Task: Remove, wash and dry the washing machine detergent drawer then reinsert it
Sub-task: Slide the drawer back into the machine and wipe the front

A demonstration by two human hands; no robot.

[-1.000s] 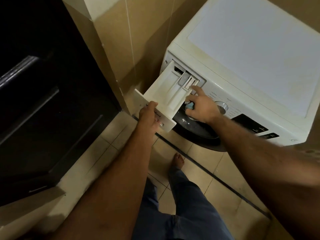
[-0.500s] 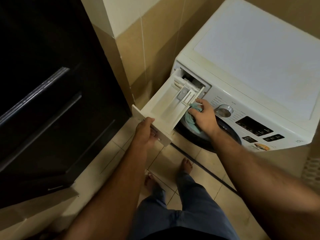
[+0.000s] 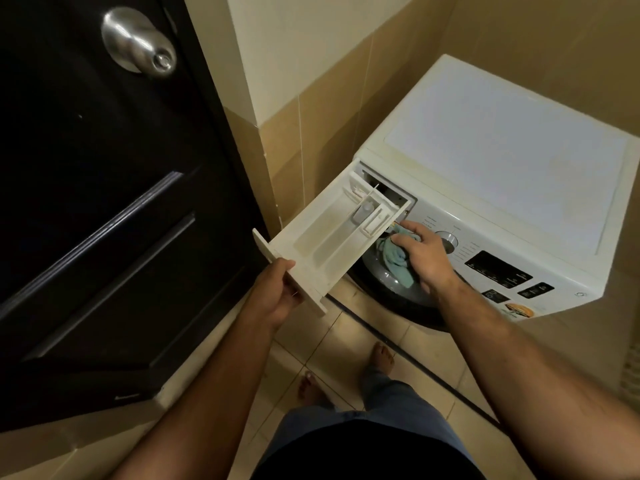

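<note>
Detergent drawer nearly out of washing machine; left hand grasping its front, right hand clutching cloth; washing, drying, reinsertion apparently pending.

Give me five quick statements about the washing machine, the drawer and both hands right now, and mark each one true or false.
1. The left hand grips the detergent drawer by its front panel. True.
2. The drawer is pushed fully into the washing machine. False: most of it sticks out, with only its back end at the slot.
3. The right hand holds a light green cloth. True.
4. The right hand rests on top of the machine. False: it is at the front, beside the drawer slot, near the dial.
5. The dark door has a lever handle. False: it has a round metal knob.
</note>
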